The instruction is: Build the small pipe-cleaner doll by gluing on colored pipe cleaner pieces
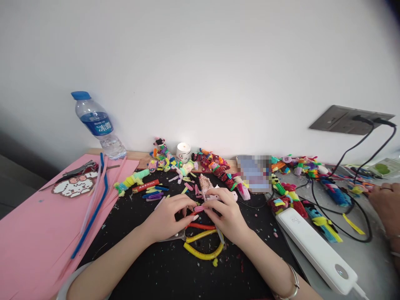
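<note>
My left hand (168, 218) and my right hand (229, 214) meet over a black mat (162, 266). Together they pinch a short pink pipe-cleaner piece (200, 208). My right hand also grips a small pale pink pipe-cleaner figure (206, 185) that stands up behind the fingers. Under my hands lie a red pipe cleaner (201, 226) and a bent yellow pipe cleaner (203, 252). Something metal and flat (175, 237) shows beneath my left hand.
Pink paper sheets (28, 237) with long pipe cleaners (93, 208) lie left, a water bottle (96, 125) behind. Finished colourful figures (215, 164) line the wall. A white power bank (315, 250) and black cables (343, 212) sit right, beside another person's hand (386, 204).
</note>
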`<control>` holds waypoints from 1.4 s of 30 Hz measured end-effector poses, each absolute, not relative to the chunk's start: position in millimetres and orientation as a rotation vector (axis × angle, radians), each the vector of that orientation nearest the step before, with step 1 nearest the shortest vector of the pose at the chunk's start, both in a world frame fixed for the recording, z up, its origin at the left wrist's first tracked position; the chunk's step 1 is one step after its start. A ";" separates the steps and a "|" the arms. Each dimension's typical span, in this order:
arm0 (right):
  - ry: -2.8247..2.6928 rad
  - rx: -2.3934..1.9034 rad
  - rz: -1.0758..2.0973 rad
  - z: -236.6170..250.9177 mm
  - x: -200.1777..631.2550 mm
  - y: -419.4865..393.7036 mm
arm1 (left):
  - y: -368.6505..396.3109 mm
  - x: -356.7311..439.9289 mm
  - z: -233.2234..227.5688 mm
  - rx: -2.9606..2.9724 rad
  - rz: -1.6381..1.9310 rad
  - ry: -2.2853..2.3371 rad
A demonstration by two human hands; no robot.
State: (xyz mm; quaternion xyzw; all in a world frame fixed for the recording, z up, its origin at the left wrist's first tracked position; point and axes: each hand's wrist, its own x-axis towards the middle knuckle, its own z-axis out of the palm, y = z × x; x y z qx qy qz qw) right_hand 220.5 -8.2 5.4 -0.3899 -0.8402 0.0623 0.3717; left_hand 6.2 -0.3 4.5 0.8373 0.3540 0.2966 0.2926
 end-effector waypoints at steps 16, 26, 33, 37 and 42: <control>-2.177 -1.000 0.179 6.8 218.5 -10.4 | 3.9 4.4 -2.9 2.586 0.817 0.860; -2.180 -0.993 0.238 5.3 220.5 -8.6 | 3.1 3.6 -3.8 2.600 0.822 0.830; -2.174 -1.006 0.238 5.6 220.2 -10.1 | 3.5 3.9 -4.9 2.599 0.864 0.804; -2.170 -0.998 0.229 6.5 219.7 -10.1 | 3.6 4.2 -4.4 2.609 0.866 0.814; -2.174 -1.008 0.211 6.6 218.6 -9.6 | 3.0 3.8 -4.7 2.614 0.852 0.824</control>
